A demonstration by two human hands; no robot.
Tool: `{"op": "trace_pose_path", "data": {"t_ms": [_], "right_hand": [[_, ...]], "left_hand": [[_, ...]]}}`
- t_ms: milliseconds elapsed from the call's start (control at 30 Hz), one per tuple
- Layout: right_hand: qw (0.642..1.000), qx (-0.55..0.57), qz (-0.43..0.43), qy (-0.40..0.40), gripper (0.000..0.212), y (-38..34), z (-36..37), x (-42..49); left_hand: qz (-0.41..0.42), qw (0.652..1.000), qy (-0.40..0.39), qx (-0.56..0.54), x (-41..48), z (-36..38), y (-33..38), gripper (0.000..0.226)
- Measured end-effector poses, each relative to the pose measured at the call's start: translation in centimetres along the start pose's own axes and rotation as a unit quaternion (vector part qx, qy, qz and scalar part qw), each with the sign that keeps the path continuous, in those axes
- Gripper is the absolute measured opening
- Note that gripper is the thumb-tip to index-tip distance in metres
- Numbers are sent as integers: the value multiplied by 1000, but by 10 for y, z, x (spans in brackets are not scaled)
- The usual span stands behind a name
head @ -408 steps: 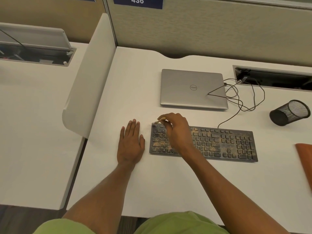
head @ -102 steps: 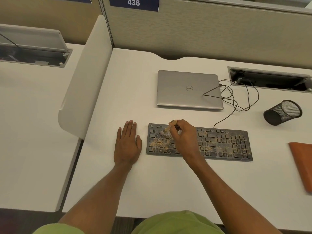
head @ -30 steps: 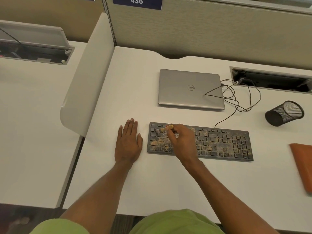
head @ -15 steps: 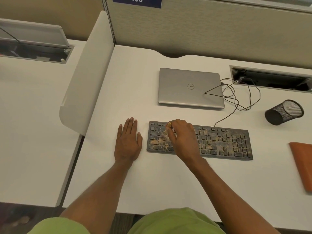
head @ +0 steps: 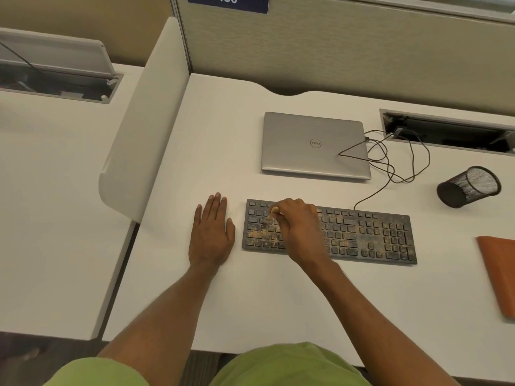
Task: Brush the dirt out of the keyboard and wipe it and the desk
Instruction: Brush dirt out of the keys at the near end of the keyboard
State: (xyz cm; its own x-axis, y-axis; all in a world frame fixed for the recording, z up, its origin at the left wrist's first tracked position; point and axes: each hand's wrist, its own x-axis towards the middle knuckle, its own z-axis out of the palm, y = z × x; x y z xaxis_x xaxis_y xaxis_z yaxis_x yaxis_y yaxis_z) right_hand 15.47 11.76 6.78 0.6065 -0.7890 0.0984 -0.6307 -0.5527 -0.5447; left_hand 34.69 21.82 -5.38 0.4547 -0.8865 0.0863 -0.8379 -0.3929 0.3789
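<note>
A black keyboard point(head: 370, 235) speckled with brown dirt lies on the white desk point(head: 278, 296). My right hand point(head: 299, 227) hovers over its left half and grips a small wooden-handled brush point(head: 271, 215), whose bristles touch the keys near the upper left rows. Flat on the desk just left of the keyboard rests my left hand point(head: 211, 232), fingers straight and together. An orange cloth point(head: 498, 271) lies at the desk's right edge.
A closed silver laptop point(head: 315, 144) sits behind the keyboard, with a tangle of black cables point(head: 395, 160) running to a cable slot point(head: 448, 132). A black mesh cup point(head: 468, 186) lies tipped on its side at the right. A white divider panel point(head: 145, 115) bounds the left.
My right hand has kept sweeping the brush in short strokes over the keyboard's left half; the brush tip shifted slightly left. My left hand has stayed flat in place.
</note>
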Motion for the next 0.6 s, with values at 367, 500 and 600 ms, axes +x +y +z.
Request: {"op": "trace_pose_path", "data": {"t_ms": [367,500,600], "right_hand": [[999,41,-17,7,12,-5,2,-2],[999,18,-34,-28,12,-3,5,-4],[997,31,-47,-58,14,-5,8,-10]], "left_hand": [[-2,1000,0,-5,0,-2,1,62],[-2,1000,-5,0,0,-1,1,62],[-6,1000,-9,5,1,-1,1,63]]}}
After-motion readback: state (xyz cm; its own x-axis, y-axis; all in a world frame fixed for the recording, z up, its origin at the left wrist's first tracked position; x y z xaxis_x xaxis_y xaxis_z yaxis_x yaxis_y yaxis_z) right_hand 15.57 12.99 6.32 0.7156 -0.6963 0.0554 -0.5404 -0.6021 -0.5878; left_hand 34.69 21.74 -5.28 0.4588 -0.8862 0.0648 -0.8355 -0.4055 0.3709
